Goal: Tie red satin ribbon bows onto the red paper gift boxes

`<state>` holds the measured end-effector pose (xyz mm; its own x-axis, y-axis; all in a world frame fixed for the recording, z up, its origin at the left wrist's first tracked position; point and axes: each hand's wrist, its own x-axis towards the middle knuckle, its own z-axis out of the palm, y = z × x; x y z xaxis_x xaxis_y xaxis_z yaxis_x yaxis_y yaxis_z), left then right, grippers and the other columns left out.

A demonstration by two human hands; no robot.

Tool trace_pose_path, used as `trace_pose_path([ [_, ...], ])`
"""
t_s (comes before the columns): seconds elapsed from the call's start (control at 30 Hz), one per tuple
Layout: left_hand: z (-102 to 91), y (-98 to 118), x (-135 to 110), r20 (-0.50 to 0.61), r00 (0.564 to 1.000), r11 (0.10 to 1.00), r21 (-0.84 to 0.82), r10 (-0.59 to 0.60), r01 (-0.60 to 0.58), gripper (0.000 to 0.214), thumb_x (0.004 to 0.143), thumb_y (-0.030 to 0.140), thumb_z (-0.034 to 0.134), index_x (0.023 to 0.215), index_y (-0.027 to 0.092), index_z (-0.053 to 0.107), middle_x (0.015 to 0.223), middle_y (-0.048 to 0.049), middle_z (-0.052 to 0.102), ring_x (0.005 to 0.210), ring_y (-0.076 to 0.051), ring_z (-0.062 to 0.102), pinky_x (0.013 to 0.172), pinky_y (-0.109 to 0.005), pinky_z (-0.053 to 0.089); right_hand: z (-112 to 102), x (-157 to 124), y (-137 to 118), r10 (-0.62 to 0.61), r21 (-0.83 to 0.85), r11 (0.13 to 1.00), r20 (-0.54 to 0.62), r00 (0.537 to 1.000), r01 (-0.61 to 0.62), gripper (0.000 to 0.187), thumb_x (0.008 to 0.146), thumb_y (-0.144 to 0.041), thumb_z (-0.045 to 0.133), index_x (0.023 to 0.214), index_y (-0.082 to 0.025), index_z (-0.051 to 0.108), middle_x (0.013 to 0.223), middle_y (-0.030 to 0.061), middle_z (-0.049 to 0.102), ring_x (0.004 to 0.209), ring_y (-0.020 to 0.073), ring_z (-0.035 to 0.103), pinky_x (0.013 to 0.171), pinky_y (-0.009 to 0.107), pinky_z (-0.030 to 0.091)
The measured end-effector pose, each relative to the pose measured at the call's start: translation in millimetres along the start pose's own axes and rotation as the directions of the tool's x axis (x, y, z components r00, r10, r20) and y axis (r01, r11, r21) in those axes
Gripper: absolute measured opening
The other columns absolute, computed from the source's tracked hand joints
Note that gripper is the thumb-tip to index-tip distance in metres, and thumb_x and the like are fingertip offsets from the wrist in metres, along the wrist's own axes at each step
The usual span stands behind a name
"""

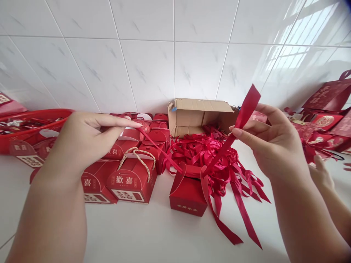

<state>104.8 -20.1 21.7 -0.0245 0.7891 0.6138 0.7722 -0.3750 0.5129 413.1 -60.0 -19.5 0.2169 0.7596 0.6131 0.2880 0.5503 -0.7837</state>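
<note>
A small red gift box (pixel 189 193) with gold lettering stands on the white surface, a red ribbon (pixel 219 157) running through its top. Pinched between thumb and fingers of my right hand (pixel 268 138) is one end of that ribbon, raised up to the right, its tip sticking out above. My left hand (pixel 95 135) pinches the other end, stretched down to the box from the upper left. Neither hand touches the box itself. Right behind the box lies a tangled heap of red ribbons (pixel 203 149), some trailing forward over the surface.
Several red boxes (pixel 133 179), one with a rope handle, stand at the left. Behind them sits a red basket (pixel 61 114) of small packets. An open cardboard box (pixel 203 106) rests against the tiled wall. At right are another person's hand (pixel 322 175) and red gift bags (pixel 329 95).
</note>
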Motion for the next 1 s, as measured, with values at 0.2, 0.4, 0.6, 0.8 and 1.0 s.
trace_pose_path([
  [0.2, 6.6, 10.5, -3.1, -0.109, 0.994, 0.998, -0.054, 0.021, -0.027, 0.027, 0.072, 0.014, 0.055, 0.08, 0.025, 0.078, 0.058, 0.0033, 0.065, 0.051, -0.008, 0.051, 0.048, -0.019, 0.04, -1.7, 0.2, 0.3, 0.032, 0.042, 0.999, 0.007, 0.999, -0.032, 0.042, 0.074, -0.028, 0.075, 0.111, -0.033, 0.055, 0.075, -0.004, 0.062, 0.07, 0.0161, 0.065, 0.071, 0.035, 0.056],
  [0.4, 9.9, 16.5, -3.6, -0.193, 0.979, 0.989, -0.121, 0.066, -0.091, 0.029, 0.074, 0.011, 0.054, 0.08, 0.026, 0.078, 0.072, 0.0034, 0.072, 0.063, -0.009, 0.059, 0.054, -0.017, 0.046, -1.4, 0.7, 1.7, 0.014, 0.024, 1.0, -0.01, 1.0, -0.013, 0.043, 0.073, -0.03, 0.076, 0.111, -0.031, 0.056, 0.074, -0.0033, 0.062, 0.069, 0.0176, 0.065, 0.069, 0.036, 0.057],
  [0.6, 9.7, 11.6, -4.1, -0.125, 0.985, 0.968, -0.207, 0.12, -0.145, 0.025, 0.077, 0.016, 0.059, 0.093, 0.025, 0.076, 0.065, 0.0041, 0.065, 0.058, -0.007, 0.057, 0.054, -0.016, 0.048, -0.8, 1.3, 4.6, 0.016, 0.011, 1.0, -0.008, 1.0, -0.016, 0.041, 0.073, -0.029, 0.075, 0.11, -0.029, 0.058, 0.076, -0.0021, 0.066, 0.073, 0.0186, 0.067, 0.069, 0.036, 0.058],
  [0.8, 15.7, 22.9, -5.5, -0.193, 0.912, 0.896, -0.198, 0.362, -0.398, 0.01, 0.071, 0.02, 0.07, 0.08, 0.02, 0.074, 0.074, 0.001, 0.071, 0.06, -0.009, 0.058, 0.05, -0.018, 0.048, -2.0, 1.0, 2.3, 0.03, 0.08, 0.996, 0.001, 1.0, -0.03, 0.022, 0.074, -0.027, 0.075, 0.095, -0.028, 0.067, 0.082, -0.0009, 0.069, 0.083, 0.0201, 0.069, 0.077, 0.037, 0.058],
  [1.0, 15.9, 49.8, -0.5, -0.141, 0.945, 0.92, -0.223, 0.296, -0.322, 0.018, 0.074, 0.014, 0.069, 0.091, 0.017, 0.074, 0.076, 0.0007, 0.07, 0.067, -0.007, 0.064, 0.065, -0.015, 0.057, -1.8, -0.6, -2.2, 0.061, 0.071, 0.996, -0.038, 0.997, -0.058, 0.01, 0.075, -0.03, 0.073, 0.081, -0.022, 0.07, 0.079, 0.0006, 0.068, 0.074, 0.0181, 0.066, 0.066, 0.033, 0.057],
])
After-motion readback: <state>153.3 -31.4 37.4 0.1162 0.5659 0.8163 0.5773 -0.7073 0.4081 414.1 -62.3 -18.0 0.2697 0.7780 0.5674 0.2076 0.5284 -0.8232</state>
